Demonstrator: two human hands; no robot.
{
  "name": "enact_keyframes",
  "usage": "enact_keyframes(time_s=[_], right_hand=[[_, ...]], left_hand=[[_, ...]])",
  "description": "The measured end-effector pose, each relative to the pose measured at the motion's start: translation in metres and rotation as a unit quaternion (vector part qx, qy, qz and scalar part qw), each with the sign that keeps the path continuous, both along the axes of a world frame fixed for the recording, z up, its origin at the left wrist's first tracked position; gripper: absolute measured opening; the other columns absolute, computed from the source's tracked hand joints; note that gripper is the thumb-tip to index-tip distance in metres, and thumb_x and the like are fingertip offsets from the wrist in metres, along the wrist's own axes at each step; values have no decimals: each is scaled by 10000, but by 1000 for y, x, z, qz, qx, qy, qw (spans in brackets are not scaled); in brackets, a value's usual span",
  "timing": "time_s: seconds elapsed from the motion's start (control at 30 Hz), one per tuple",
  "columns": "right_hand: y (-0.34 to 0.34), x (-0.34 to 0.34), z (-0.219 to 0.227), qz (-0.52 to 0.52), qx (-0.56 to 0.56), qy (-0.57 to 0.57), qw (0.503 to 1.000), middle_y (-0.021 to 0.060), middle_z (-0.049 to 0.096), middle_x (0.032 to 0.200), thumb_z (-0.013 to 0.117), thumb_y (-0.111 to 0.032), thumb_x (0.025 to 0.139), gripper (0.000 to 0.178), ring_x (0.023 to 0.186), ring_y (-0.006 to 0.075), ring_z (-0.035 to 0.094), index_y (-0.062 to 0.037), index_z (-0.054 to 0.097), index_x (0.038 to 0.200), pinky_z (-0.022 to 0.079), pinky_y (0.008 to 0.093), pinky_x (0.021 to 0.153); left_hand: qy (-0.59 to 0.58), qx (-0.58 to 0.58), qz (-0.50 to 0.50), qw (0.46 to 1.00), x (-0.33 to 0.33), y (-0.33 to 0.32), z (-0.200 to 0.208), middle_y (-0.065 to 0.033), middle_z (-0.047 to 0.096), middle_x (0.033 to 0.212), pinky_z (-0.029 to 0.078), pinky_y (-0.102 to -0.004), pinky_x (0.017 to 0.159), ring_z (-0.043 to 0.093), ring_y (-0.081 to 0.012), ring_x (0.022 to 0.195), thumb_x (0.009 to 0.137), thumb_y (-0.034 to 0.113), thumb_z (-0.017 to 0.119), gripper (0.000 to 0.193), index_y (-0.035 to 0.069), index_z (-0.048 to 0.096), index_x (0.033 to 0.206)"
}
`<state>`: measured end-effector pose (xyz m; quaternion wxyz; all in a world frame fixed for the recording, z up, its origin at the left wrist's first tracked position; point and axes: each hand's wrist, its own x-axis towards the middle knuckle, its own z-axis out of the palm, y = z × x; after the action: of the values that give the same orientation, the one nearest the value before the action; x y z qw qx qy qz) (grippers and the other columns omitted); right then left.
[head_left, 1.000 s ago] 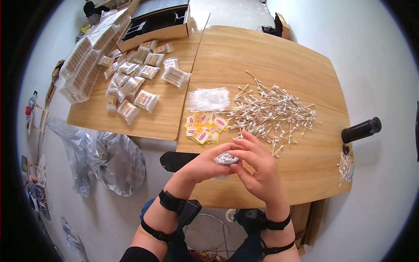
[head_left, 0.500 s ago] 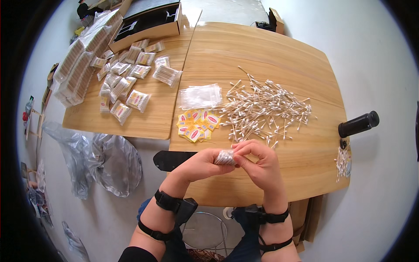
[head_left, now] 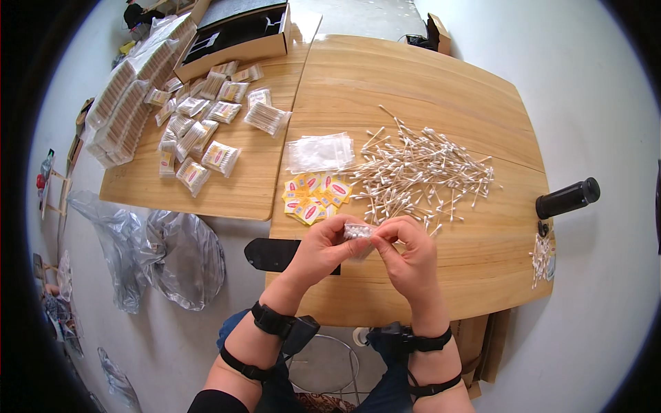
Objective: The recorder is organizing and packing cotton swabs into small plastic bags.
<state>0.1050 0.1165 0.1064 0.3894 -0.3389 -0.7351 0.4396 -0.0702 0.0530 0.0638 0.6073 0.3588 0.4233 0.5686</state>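
Note:
Above the table's near edge, a small clear plastic bag of cotton swabs (head_left: 357, 232) is held between my two hands, white tips facing up. My left hand (head_left: 325, 246) is closed around its left side, thumb across the front. At the bag's right edge my right hand (head_left: 409, 253) pinches the plastic between thumb and fingers. Just beyond the hands lie yellow, white and red cards (head_left: 317, 195) in a loose pile. Behind these are flat clear bags (head_left: 321, 153). A large heap of loose cotton swabs (head_left: 420, 172) spreads to their right.
Several filled swab packets (head_left: 222, 158) lie on the left table, beside stacked bulk packs (head_left: 127, 103) and an open box (head_left: 237, 41). A black flat strip (head_left: 272, 255) rests under my left wrist. At the right edge stand a black cylinder (head_left: 568, 197) and more swabs (head_left: 540, 260).
My left hand has turned more upright and shifted slightly, its thumb now across the bag. The bag has tilted from lying sideways to tips up. My right hand keeps its pinch.

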Motion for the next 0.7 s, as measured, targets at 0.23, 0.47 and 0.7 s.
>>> enact_keyframes(time_s=[0.23,0.47,0.7], right_hand=[[-9,-18,-6,0,-74,41,996,133,677,1050,734,23,845,245,922,255,679,-35,662,1072,553,344,749],[-13,-21,7,-2,100,-3,995,135,684,1069,716,51,818,290,975,294,667,-24,667,1094,543,384,840],[-8,-23,-26,-14,-41,-16,999,133,684,1073,718,77,795,307,961,285,658,-21,666,1082,533,368,787]], left_hand=[[16,85,30,996,-4,-3,4,-101,588,1337,499,-327,1035,574,-168,1228,978,60,680,274,29,598,1237],[138,231,52,962,-4,-1,15,-127,554,1398,297,-435,1202,444,-281,1398,886,-20,739,392,51,595,1243],[85,20,40,995,-6,-5,-9,-119,550,1400,382,-385,1150,515,-244,1322,895,-9,743,409,50,575,1262]])
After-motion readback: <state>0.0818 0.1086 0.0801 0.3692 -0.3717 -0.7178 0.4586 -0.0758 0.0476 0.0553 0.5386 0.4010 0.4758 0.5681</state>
